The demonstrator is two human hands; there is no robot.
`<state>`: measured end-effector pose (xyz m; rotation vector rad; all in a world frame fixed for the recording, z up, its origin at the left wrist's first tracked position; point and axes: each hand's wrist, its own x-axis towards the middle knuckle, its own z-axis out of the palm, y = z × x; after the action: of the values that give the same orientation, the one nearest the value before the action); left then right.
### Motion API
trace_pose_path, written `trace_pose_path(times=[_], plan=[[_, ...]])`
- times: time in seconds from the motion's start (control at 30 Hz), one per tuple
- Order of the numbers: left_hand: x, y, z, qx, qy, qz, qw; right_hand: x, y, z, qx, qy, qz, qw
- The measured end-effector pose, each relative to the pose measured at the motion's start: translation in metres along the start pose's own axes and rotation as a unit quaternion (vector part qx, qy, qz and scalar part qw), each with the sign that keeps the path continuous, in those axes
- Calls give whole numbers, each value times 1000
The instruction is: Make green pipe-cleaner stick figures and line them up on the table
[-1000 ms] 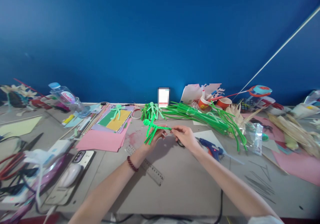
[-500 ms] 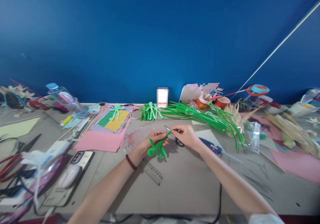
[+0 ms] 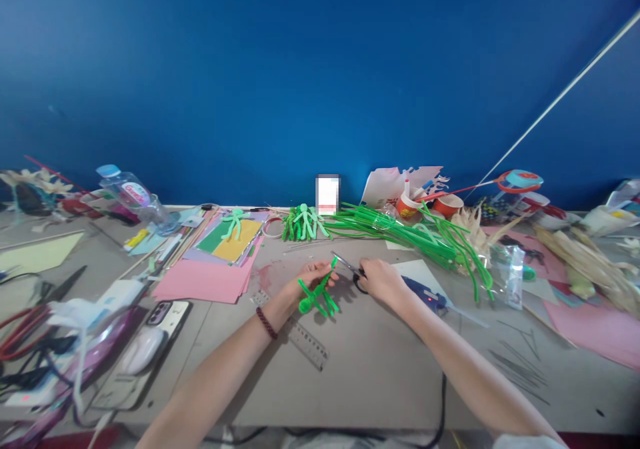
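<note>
A bright green pipe-cleaner figure (image 3: 316, 299) is pinched in my left hand (image 3: 305, 283), with one limb sticking up past the fingertips. My right hand (image 3: 381, 281) is closed at the black handle of the scissors (image 3: 354, 269), whose blades point left toward that raised limb. Whether the blades touch it cannot be made out. Below my left hand lies a clear ruler (image 3: 309, 347). Several finished-looking green figures (image 3: 305, 222) stand by the wall, and a pale green one (image 3: 234, 223) rests on coloured sheets. Long green stems (image 3: 400, 227) lie behind my right hand.
Pink paper (image 3: 205, 281), a phone (image 3: 173, 322) and a bottle (image 3: 133, 195) are on the left. A blue glue gun (image 3: 423, 293) lies beside my right forearm. Farther right are red cups (image 3: 447, 205), dried husks (image 3: 585, 259) and thin dark wires (image 3: 517, 365).
My right hand has let go of the green limb's tip, moved slightly right and down, and closed at the scissors' handle. My left hand still holds the figure.
</note>
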<state>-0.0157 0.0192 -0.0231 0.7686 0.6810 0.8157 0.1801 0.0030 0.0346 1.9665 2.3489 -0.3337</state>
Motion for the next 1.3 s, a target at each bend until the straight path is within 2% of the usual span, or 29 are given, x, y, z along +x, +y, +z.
trace_pose_path(times=[0.33,0.43,0.5,0.57,0.67,0.73,0.8,1.0,1.3], plan=[[-5,4,4,-17,-12,3,1000,1,-2,-5,-23,-55,28,998],[-4,4,4,-24,-15,3,1000,1,5,1,19,-15,17,1000],[-3,4,3,-29,-8,6,1000,0,11,6,116,19,17,993],[-3,4,3,-31,-1,10,999,-2,17,11,276,13,30,961],[-7,8,7,-24,4,24,999,-8,20,16,499,-64,20,864],[-11,11,10,-12,3,35,999,-13,17,20,568,-100,-8,817],[-15,14,13,-2,4,41,999,-19,12,23,590,-118,-30,798],[-17,14,14,19,19,25,999,-27,-2,31,590,-113,-29,799],[-20,14,11,37,2,7,999,-28,-4,28,583,-100,-6,806]])
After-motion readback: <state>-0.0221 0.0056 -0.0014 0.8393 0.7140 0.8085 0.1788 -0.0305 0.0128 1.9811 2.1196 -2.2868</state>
